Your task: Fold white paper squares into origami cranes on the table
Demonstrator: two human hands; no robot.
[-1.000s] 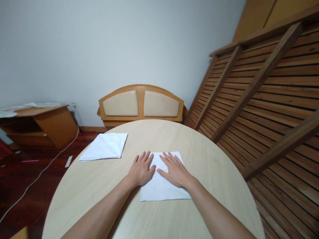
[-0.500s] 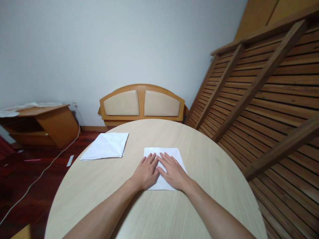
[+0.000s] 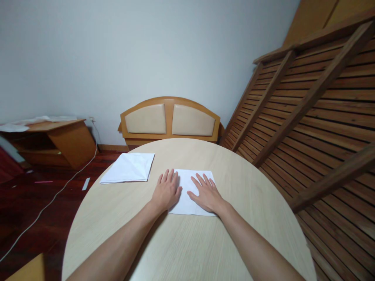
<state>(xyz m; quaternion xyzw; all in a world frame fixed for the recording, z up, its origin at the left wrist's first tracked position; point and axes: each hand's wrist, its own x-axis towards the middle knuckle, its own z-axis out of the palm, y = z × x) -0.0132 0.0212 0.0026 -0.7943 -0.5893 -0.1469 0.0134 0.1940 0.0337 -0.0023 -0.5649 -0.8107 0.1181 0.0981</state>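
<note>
A folded white paper (image 3: pixel 186 187) lies in the middle of the round pale wooden table (image 3: pixel 187 249). My left hand (image 3: pixel 166 191) rests flat on its left edge, fingers stretched out. My right hand (image 3: pixel 207 192) lies flat on its right half, fingers spread. A gap of bare paper shows between the two hands. A second white sheet with crease lines (image 3: pixel 129 168) lies on the table to the far left, apart from both hands.
A wooden headboard with two beige pads (image 3: pixel 170 121) leans on the wall behind the table. A slatted wooden bed frame (image 3: pixel 316 109) stands tilted at the right. At the left are a low wooden cabinet (image 3: pixel 55 142) and a white cable (image 3: pixel 49 203) on the dark red floor.
The paper went from a larger sheet to a shorter folded shape. My hands came together at its middle, then slid apart sideways across it.
</note>
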